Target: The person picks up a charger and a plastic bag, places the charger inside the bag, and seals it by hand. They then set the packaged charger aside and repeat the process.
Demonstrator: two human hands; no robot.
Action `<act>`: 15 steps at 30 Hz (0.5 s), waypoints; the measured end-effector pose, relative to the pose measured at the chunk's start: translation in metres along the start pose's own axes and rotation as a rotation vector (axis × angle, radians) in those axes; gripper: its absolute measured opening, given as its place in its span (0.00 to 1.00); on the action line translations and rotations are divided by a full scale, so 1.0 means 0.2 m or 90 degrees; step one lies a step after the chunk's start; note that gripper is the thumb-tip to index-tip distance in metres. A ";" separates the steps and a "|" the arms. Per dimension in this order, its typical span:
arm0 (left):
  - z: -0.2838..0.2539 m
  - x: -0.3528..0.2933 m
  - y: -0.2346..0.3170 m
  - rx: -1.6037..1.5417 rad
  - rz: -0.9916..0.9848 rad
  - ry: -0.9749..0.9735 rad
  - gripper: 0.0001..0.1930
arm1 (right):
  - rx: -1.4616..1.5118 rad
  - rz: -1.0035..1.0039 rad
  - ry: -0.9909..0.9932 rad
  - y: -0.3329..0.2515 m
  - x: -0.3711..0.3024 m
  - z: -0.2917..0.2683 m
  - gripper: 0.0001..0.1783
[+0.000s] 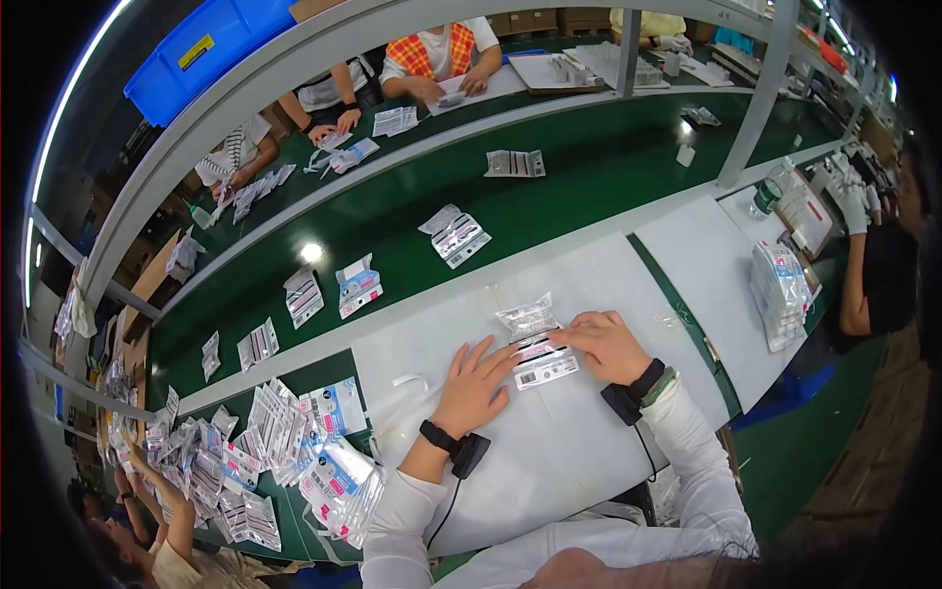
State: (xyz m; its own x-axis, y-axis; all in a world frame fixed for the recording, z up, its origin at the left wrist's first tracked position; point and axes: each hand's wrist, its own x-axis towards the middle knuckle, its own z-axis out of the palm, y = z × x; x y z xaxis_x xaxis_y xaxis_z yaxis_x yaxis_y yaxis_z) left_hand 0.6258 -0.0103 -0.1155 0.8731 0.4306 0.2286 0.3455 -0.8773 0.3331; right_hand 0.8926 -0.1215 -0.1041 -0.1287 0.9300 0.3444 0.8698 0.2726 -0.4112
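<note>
A silvery foil packet [546, 371] with a printed white label panel lies flat on the white work surface in front of me. My left hand [474, 389] rests at its left edge, fingers stretched out and spread, fingertips touching the packet. My right hand [608, 348] reaches in from the right with fingers extended, the fingertips on the packet's right side. Neither hand closes around it. The upper end of the packet is crumpled clear film or foil.
A heap of similar packets [221, 471] lies left of me. Several packets, one a foil packet [456, 236], sit spaced along the green belt [392, 221] ahead. Bundled packets [780, 294] stand at right near a bottle [767, 196]. Other people work opposite and at both sides.
</note>
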 end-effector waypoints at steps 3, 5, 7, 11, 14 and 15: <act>-0.02 0.02 0.03 0.052 0.008 0.008 0.29 | -0.023 0.015 -0.008 0.01 -0.01 -0.01 0.30; -0.03 0.03 0.03 0.043 -0.008 0.000 0.28 | -0.035 0.022 -0.012 0.02 -0.01 -0.02 0.29; -0.03 0.04 0.04 0.026 -0.034 -0.015 0.26 | 0.009 0.042 -0.003 0.02 -0.02 -0.03 0.26; 0.02 0.07 0.09 -0.013 -0.111 0.038 0.23 | 0.042 0.096 -0.007 0.03 0.00 -0.01 0.24; 0.08 0.08 0.07 0.026 -0.103 0.084 0.22 | 0.048 0.110 0.006 0.05 0.01 0.03 0.23; 0.10 0.08 0.06 0.046 -0.100 0.108 0.21 | 0.048 0.101 0.024 0.06 0.01 0.04 0.22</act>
State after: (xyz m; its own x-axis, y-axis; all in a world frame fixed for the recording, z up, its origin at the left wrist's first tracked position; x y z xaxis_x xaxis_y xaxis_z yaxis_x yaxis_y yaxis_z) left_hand 0.6508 -0.0194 -0.1262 0.7387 0.5870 0.3313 0.5014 -0.8071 0.3118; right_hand 0.8987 -0.1154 -0.1148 0.0259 0.9532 0.3013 0.8397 0.1428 -0.5240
